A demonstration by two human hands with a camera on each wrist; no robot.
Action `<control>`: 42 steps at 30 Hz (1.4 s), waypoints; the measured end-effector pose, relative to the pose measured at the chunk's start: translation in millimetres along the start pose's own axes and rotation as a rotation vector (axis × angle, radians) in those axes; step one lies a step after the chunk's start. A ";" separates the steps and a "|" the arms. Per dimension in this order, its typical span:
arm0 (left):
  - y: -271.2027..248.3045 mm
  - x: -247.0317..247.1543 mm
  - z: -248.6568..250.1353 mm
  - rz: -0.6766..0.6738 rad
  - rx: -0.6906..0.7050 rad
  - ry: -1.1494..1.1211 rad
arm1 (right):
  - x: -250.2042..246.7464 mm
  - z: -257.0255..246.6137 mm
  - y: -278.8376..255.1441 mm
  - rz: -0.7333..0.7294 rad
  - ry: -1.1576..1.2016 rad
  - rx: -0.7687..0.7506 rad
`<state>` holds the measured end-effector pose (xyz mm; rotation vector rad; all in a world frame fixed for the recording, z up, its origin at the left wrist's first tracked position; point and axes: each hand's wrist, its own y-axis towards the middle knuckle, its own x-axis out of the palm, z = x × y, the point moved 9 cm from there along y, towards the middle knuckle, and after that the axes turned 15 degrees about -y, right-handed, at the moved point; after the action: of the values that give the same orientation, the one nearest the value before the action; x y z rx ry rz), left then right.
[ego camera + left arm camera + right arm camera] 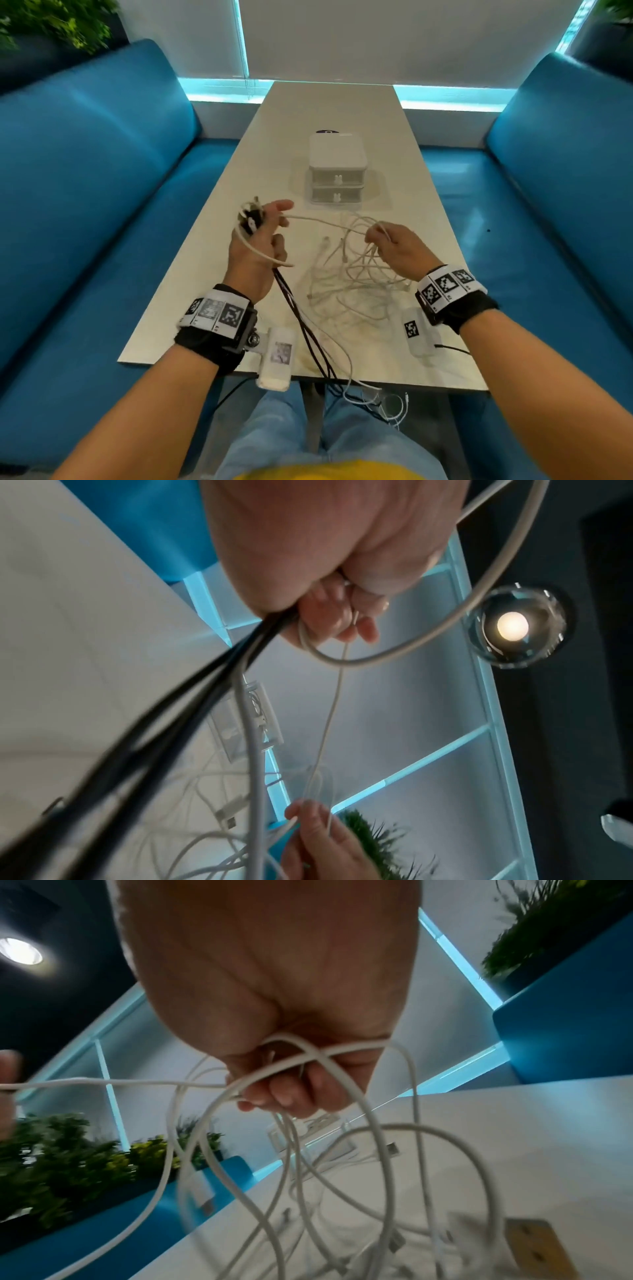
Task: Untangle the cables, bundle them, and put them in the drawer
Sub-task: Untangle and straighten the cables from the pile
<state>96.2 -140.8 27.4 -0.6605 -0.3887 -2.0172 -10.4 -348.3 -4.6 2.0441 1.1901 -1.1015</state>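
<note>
Both hands were closed on cables: the left hand (258,246) gripped dark cables (301,318), the right hand (394,245) pinched white cables (346,284) heaped near the tabletop's near edge, so pulling might tighten knots.

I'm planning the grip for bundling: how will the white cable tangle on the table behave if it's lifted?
The white cable tangle is probably floppy: its strands sag in loose loops below the right hand. It likely lifts as one snagged clump, since loops cross. Probably light: the strand to the left hand hangs from pinched fingers.
</note>
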 end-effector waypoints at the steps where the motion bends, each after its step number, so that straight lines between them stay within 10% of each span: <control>1: -0.2 -6.1 4.9 0.040 0.013 -0.032 | -5.2 6.8 4.7 0.032 -0.024 0.044; 7: 4.9 -20.8 22.7 0.080 -0.015 -0.115 | -27.7 61.4 3.3 0.121 -0.092 0.397; 13: -6.6 13.7 12.0 -0.099 -0.083 -0.070 | -29.2 -36.5 -3.2 0.182 -0.166 -0.070; 19: -16.8 34.8 1.4 -0.338 -0.123 -0.061 | -31.0 -64.3 4.0 0.064 0.174 -0.063; 23: -9.3 20.7 -29.1 -0.209 -0.210 0.192 | -63.2 -105.8 -14.6 0.087 0.362 -0.265; 28: -22.4 49.5 -69.5 -0.411 -0.333 0.498 | -98.1 -140.3 -39.6 0.114 0.466 -0.466; 42: -16.0 43.8 -69.5 -0.448 -0.333 0.373 | -54.2 -96.3 -54.1 0.049 0.354 -0.297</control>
<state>44.0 -199.0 -2.5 -0.3976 0.0324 -2.6059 -36.2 -274.3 90.2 2.0678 1.3689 -0.5118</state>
